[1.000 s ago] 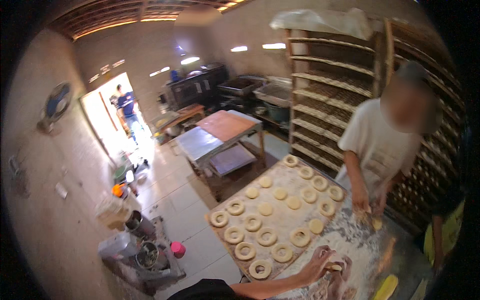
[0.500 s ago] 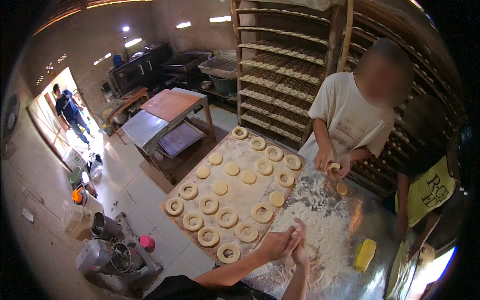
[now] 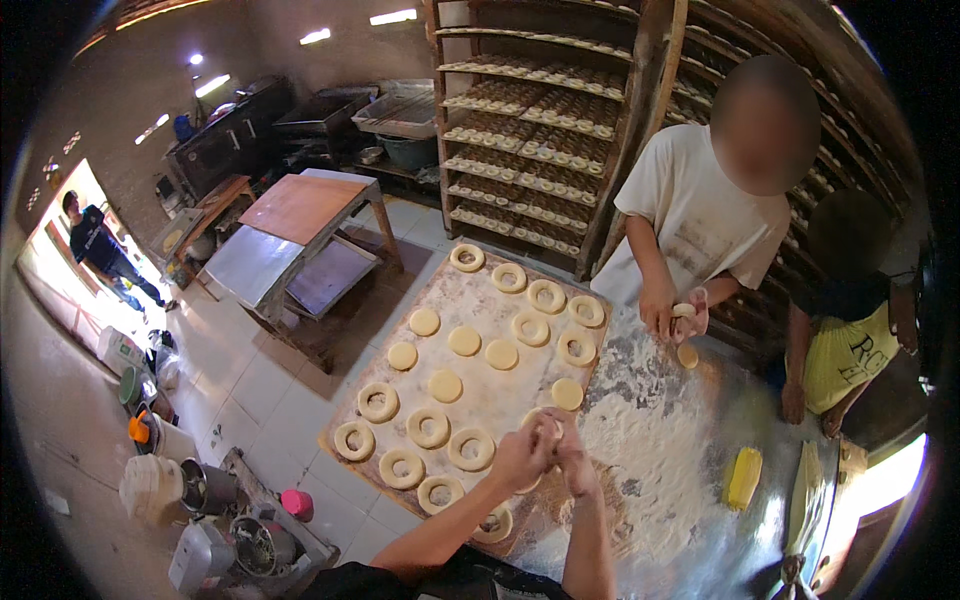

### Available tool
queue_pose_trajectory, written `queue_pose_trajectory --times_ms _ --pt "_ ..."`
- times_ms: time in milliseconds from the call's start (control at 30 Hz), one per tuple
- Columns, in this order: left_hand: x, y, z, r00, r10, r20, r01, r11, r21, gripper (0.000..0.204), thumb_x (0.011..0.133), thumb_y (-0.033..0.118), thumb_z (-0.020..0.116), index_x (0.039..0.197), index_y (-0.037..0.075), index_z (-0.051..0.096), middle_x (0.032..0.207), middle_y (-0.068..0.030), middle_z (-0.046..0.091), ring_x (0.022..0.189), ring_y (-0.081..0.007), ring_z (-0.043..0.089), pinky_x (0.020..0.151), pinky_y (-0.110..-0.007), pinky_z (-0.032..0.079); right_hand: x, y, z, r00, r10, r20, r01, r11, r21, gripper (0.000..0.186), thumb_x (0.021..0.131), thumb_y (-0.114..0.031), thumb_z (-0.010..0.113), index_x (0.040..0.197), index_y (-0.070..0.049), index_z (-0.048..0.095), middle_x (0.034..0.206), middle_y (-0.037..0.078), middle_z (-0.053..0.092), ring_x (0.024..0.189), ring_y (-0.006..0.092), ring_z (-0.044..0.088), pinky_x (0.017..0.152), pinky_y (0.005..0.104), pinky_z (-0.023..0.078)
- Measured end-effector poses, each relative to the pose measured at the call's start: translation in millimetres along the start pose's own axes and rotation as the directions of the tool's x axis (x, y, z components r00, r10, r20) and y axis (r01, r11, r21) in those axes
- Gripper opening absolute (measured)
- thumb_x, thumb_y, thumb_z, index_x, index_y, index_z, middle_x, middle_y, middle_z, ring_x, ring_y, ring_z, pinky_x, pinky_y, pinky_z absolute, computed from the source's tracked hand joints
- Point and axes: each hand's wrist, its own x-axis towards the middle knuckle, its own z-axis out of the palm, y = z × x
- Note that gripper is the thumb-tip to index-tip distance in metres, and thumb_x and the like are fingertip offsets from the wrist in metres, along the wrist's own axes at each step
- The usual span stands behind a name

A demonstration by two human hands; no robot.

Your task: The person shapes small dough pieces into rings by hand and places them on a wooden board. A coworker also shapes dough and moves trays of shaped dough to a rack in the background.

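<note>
My left hand (image 3: 522, 455) and my right hand (image 3: 572, 460) are closed together around a small pale dough piece (image 3: 545, 428), mostly hidden by my fingers, above the near right part of a floured board (image 3: 480, 300). Dough rings (image 3: 428, 427) and flat dough rounds (image 3: 445, 385) lie on that board. Flour (image 3: 640, 450) is spread over the metal worktop (image 3: 700, 530) right of the board, where a yellow block (image 3: 742, 478) lies. Opposite me, a person in a white T-shirt (image 3: 690, 210) holds a dough ring (image 3: 683, 312) in both hands; a loose dough round (image 3: 687, 356) lies nearby.
Wooden racks (image 3: 535, 140) hold trays of rings behind the board. A second person (image 3: 840, 340) stands at right, another (image 3: 105, 250) in the left doorway. A metal-topped table (image 3: 255, 260) stands back left; buckets (image 3: 205, 485) and a mixer (image 3: 205, 555) line the lower left.
The view has swung, shifting the room leftward and the board upward in the picture. My hands have moved up, over the board's near corner. The person opposite has lifted a dough ring off the worktop.
</note>
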Motion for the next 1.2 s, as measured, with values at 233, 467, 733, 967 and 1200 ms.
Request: queue_pose_trajectory --times_ms 233,467,733,967,1200 --pt "31 -50 -35 0.996 -0.075 0.055 0.087 0.958 -0.272 0.024 0.104 0.031 0.048 0.109 0.01 0.058 0.063 -0.0166 0.063 0.06 -0.0412 0.065 0.056 -0.05 0.049 45 20 35 0.977 -0.101 0.188 0.12 0.989 -0.091 0.072 0.096 -0.065 0.048 0.141 -0.008 0.043 0.119 0.016 0.058 0.094 0.021 0.064 0.076 0.0318 0.055" --pt "56 -56 -74 0.965 -0.154 0.214 0.189 0.969 -0.158 0.03 0.104 0.037 0.047 0.115 0.01 0.057 0.079 -0.0244 0.068 0.075 -0.0425 0.068 0.067 -0.049 0.053 71 34 60 1.0 0.017 -0.003 -0.017 0.972 -0.236 0.072 0.095 -0.071 0.047 0.142 -0.017 0.046 0.084 0.005 0.063 0.056 0.009 0.051 0.047 0.0218 0.037" --pt "106 -70 -79 0.961 -0.259 0.095 0.24 0.955 0.176 0.047 0.102 0.044 0.048 0.125 0.003 0.057 0.106 -0.0259 0.066 0.102 -0.0399 0.065 0.089 -0.053 0.046 94 26 74 0.892 0.054 -0.448 -0.318 0.78 -0.539 0.072 0.095 -0.058 0.055 0.15 -0.014 0.038 0.129 0.023 0.056 0.113 0.0311 0.057 0.092 0.0458 0.046" --pt "89 -105 -99 0.976 -0.102 0.191 -0.027 0.818 0.575 0.057 0.091 0.034 0.065 0.139 0.008 0.049 0.116 -0.0183 0.057 0.108 -0.0381 0.054 0.088 -0.055 0.039 97 34 81 0.884 -0.125 -0.451 -0.457 -0.022 -0.889 0.083 0.086 -0.039 0.07 0.153 -0.012 0.03 0.137 0.028 0.049 0.132 0.0446 0.045 0.108 0.059 0.033" --pt "90 -123 -84 0.975 -0.066 0.214 -0.072 0.813 0.578 0.07 0.078 0.024 0.075 0.141 0.011 0.047 0.116 -0.0171 0.053 0.109 -0.0374 0.052 0.089 -0.052 0.038 106 61 89 0.887 -0.106 -0.449 -0.461 -0.146 -0.875 0.08 0.085 -0.039 0.072 0.151 -0.015 0.033 0.133 0.023 0.05 0.134 0.0432 0.043 0.11 0.0618 0.028"
